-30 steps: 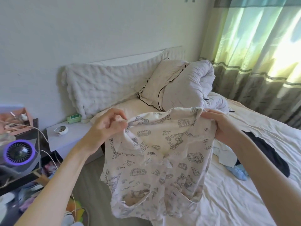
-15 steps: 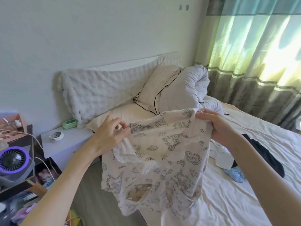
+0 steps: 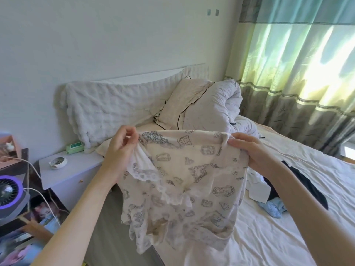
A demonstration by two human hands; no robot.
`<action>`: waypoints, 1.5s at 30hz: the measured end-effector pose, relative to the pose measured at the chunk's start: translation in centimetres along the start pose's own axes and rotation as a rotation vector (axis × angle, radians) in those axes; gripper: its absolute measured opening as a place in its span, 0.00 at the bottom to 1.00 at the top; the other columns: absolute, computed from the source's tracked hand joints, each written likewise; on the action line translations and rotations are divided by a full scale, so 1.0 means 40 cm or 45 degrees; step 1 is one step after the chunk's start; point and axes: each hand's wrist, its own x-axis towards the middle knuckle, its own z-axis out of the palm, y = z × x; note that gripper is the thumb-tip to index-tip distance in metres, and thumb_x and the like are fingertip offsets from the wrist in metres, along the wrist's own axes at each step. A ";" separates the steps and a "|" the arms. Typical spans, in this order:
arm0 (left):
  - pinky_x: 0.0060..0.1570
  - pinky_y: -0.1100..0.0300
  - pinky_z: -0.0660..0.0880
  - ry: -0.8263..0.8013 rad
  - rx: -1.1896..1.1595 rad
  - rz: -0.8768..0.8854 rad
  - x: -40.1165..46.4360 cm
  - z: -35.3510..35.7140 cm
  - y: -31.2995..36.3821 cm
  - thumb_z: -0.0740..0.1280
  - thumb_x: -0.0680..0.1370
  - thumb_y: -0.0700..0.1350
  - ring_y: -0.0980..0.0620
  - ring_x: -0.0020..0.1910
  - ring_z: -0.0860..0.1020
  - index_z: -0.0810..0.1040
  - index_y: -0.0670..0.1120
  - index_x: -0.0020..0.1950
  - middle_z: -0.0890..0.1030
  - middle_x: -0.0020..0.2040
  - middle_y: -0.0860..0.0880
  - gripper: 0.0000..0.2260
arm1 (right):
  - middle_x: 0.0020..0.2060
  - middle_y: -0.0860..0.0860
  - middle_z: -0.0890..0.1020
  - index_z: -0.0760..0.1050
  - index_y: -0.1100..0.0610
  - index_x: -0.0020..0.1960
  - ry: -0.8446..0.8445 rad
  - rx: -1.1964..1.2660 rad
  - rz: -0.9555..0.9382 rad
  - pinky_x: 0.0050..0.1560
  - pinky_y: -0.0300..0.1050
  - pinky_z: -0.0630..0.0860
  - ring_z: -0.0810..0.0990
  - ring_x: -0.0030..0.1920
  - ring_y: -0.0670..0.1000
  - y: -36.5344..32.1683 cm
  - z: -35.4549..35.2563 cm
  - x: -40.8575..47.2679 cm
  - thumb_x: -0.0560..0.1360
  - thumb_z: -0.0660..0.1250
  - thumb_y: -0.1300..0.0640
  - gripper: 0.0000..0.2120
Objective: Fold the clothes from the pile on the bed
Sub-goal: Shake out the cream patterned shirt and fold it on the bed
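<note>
We hold the printed top (image 3: 184, 185) up in the air over the near edge of the bed (image 3: 269, 237); our left hand (image 3: 120, 150) pinches its upper left corner, fingers curled on the cloth next to the lace trim (image 3: 151, 179); our right hand (image 3: 249, 150) grips the upper right corner, thumb and fingers closed on the fabric; the top hangs free between them, hem bunched and creased, not touching the bed as far as we can tell; rest of the pile (image 3: 278, 189) sits on the bed to the right of the top: a dark garment, something white, light blue socks (image 3: 272, 208); pillow (image 3: 182, 104) and rolled duvet (image 3: 217, 106) are at the head of the bed, well apart from the top; nightstand (image 3: 73, 169) with a small dish is left of the bed; step in hand looks like squaring the top before laying it down; to do it well we'd keep both pinches level and pull the upper edge taut so the body drops straight; check the lace collar isn't flipped inside; shake out the bunched hem; then lower it flat on bare sheet near the bed's edge, clear of the pile, so folds land on a smooth base; risk: uneven tension leaves a skewed first fold.
</note>
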 end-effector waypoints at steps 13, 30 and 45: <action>0.39 0.68 0.69 -0.656 0.407 -0.092 -0.003 -0.088 0.001 0.75 0.65 0.59 0.56 0.37 0.69 0.78 0.67 0.49 0.76 0.42 0.58 0.14 | 0.48 0.58 0.84 0.79 0.61 0.55 -0.193 -0.267 0.110 0.45 0.43 0.80 0.83 0.48 0.55 -0.042 -0.072 -0.032 0.67 0.71 0.58 0.17; 0.31 0.73 0.66 0.053 0.288 0.423 0.042 -0.024 0.086 0.67 0.72 0.52 0.63 0.30 0.70 0.76 0.69 0.41 0.77 0.35 0.63 0.09 | 0.30 0.44 0.75 0.74 0.52 0.40 0.635 -1.004 -0.765 0.33 0.31 0.66 0.72 0.32 0.39 -0.088 0.035 -0.091 0.76 0.67 0.58 0.06; 0.31 0.69 0.68 -0.050 0.724 0.162 0.588 0.117 -0.538 0.68 0.76 0.46 0.62 0.33 0.74 0.79 0.47 0.49 0.75 0.36 0.58 0.04 | 0.35 0.53 0.79 0.77 0.58 0.46 0.477 -1.367 -0.344 0.38 0.50 0.72 0.77 0.39 0.58 0.254 -0.109 0.735 0.76 0.66 0.49 0.11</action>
